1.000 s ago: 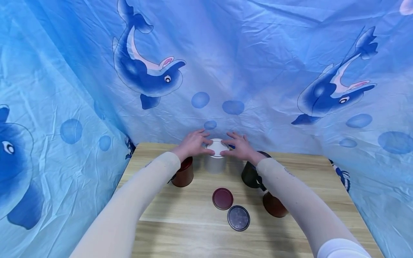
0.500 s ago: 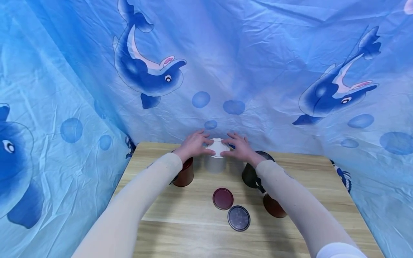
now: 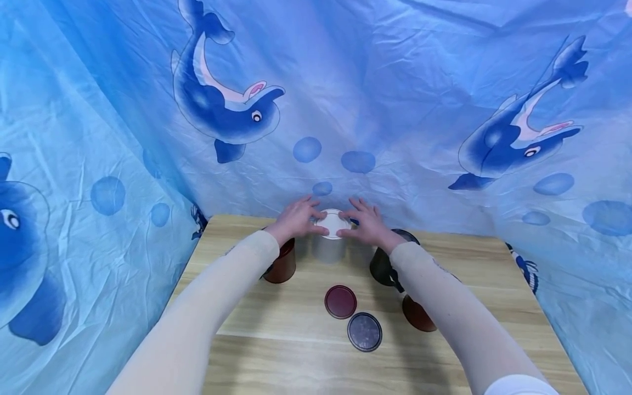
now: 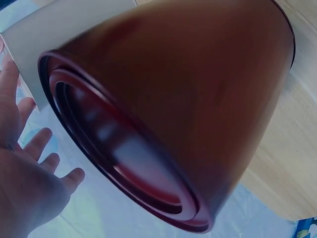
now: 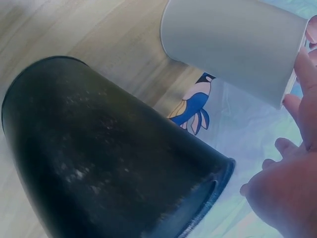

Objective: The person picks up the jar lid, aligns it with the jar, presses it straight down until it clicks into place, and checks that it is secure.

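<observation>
A white can (image 3: 328, 252) with a white lid (image 3: 333, 224) stands at the back middle of the table. My left hand (image 3: 297, 218) touches the lid's left edge, thumb and forefinger spread apart along it. Opposite, my right hand (image 3: 367, 224) rests its thumb and fingertips at the right edge. In the right wrist view those fingertips lie right at the white can's (image 5: 228, 44) rim. A red-brown can (image 3: 281, 266) stands under my left wrist, its dark red rim (image 4: 119, 148) large in the left wrist view. Below my right wrist is a dark can (image 3: 382, 269), partly covered by the sleeve.
Two round flat lids, one maroon (image 3: 340, 302) and one dark grey (image 3: 365, 332), lie close together mid-table. Another red-brown can (image 3: 417, 315) is partly hidden by my right forearm. A blue dolphin-print curtain (image 3: 316, 109) hangs right behind the wooden table (image 3: 276, 351).
Both hands stay at the white lid with almost no movement. The whole head view has shifted very slightly.
</observation>
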`<move>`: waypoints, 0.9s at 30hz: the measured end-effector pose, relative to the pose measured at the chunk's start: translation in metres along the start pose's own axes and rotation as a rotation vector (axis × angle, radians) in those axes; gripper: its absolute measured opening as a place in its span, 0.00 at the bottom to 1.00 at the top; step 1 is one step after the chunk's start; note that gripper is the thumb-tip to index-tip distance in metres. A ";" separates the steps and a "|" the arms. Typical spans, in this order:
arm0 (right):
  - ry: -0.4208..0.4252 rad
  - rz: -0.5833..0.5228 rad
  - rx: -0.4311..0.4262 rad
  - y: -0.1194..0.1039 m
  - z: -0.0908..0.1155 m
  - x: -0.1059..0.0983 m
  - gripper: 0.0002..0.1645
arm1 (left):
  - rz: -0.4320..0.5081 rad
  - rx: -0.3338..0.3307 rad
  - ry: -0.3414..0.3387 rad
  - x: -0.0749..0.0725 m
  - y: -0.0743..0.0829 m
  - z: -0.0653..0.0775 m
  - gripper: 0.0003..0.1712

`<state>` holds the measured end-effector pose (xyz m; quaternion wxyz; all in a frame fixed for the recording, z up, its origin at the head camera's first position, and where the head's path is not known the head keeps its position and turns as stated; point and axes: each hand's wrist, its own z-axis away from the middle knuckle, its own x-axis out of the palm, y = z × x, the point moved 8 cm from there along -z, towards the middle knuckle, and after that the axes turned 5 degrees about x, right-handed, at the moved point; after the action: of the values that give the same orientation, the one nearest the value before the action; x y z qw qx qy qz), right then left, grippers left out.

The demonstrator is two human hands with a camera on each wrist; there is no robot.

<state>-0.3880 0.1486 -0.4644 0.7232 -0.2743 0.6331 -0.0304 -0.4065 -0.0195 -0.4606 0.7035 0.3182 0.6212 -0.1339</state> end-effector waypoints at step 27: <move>0.040 0.195 -0.079 -0.018 0.025 -0.020 0.44 | -0.154 0.020 0.045 -0.014 0.024 0.015 0.45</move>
<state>-0.3632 0.1499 -0.4374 0.6985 -0.2391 0.6718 0.0594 -0.3829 -0.0132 -0.4404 0.6737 0.2794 0.6581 -0.1868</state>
